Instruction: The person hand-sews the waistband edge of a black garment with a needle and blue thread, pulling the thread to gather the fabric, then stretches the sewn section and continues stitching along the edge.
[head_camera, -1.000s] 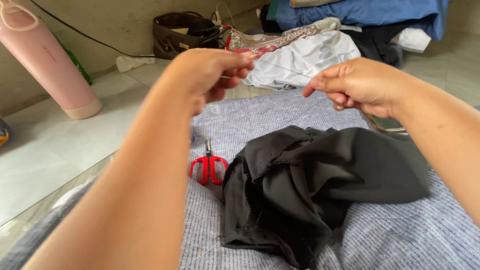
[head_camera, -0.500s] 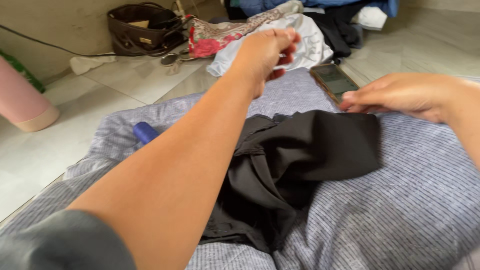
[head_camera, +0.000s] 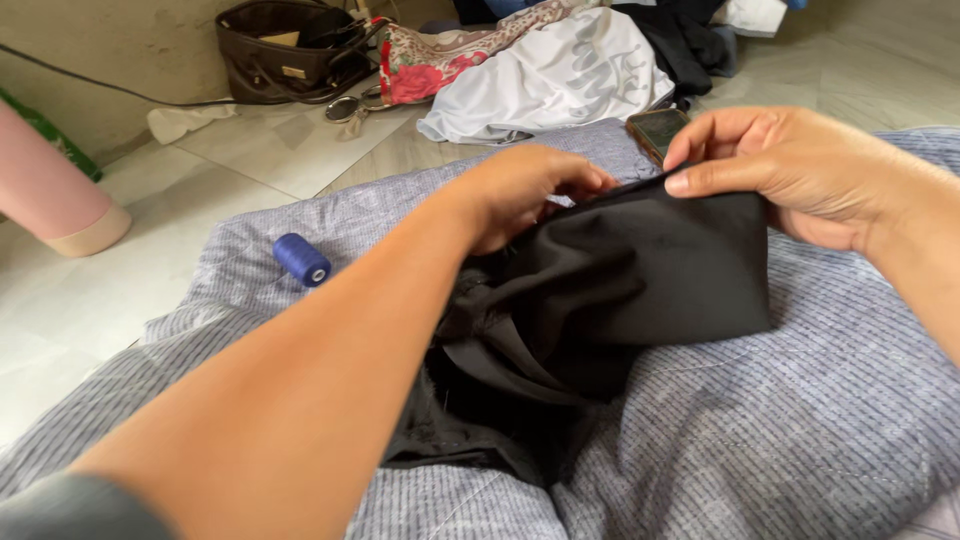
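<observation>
A crumpled black cloth (head_camera: 610, 290) lies on a grey striped blanket (head_camera: 800, 430). My right hand (head_camera: 800, 170) pinches the cloth's far right edge and lifts it slightly. My left hand (head_camera: 520, 190) curls over the far edge of the same cloth, fingers bent onto the fabric. Whether a needle or thread sits between the left fingers cannot be seen. A blue thread spool (head_camera: 301, 259) lies on the blanket to the left of my left forearm.
A phone (head_camera: 655, 130) lies on the blanket just beyond my hands. Farther back on the tiled floor are a white garment (head_camera: 560, 80), a floral cloth (head_camera: 420, 70), a brown handbag (head_camera: 285, 50) and sunglasses (head_camera: 345, 108). A pink bottle (head_camera: 50, 200) stands at left.
Both hands came down from holding a thread taut in the air to the black cloth. My right hand now grips its edge, and the view shifted so the red scissors are out of sight.
</observation>
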